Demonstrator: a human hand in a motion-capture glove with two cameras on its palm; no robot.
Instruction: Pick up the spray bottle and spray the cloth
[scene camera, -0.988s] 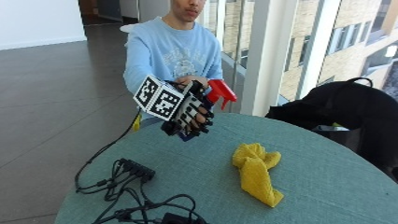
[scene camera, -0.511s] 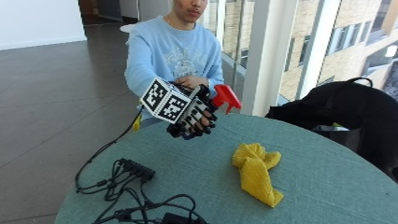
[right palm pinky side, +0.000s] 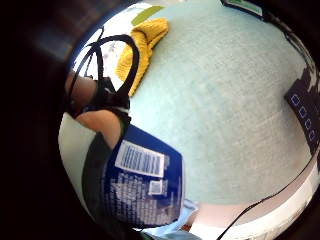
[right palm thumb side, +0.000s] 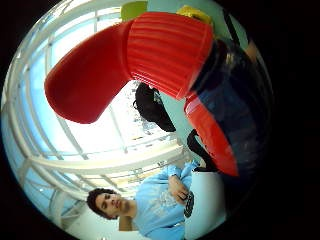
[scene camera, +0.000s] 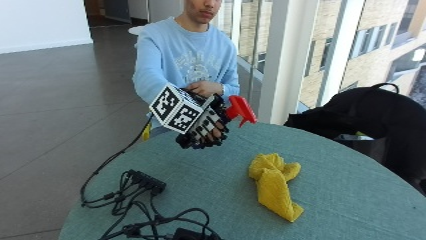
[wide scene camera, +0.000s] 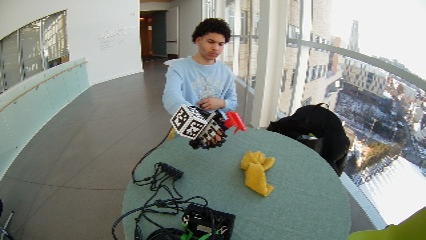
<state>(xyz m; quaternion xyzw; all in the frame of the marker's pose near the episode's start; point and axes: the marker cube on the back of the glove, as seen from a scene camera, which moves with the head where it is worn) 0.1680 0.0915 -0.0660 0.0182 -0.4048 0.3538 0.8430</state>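
My gloved right hand (scene camera: 203, 127) (wide scene camera: 208, 134) grips the spray bottle above the near-left part of the round table (scene camera: 373, 200). The bottle's red spray head (scene camera: 241, 109) (right palm thumb side: 125, 60) (wide scene camera: 234, 121) sticks out to the right of the hand, its nozzle aimed toward the cloth side. Its dark blue labelled body (right palm pinky side: 142, 182) fills the palm views. The yellow cloth (scene camera: 274, 182) (right palm pinky side: 141, 44) (wide scene camera: 255, 170) lies crumpled on the teal tabletop, lower and to the right of the hand, apart from it.
Black cables and a power strip (scene camera: 143, 182) lie on the table's left side, with a black box (wide scene camera: 208, 221) at the front edge. A black bag (scene camera: 369, 117) sits beyond the table's right rim. The bare hand (scene camera: 203, 89) rests at the person's chest.
The hand with the bottle has shifted slightly right toward the cloth. The cloth has not moved.
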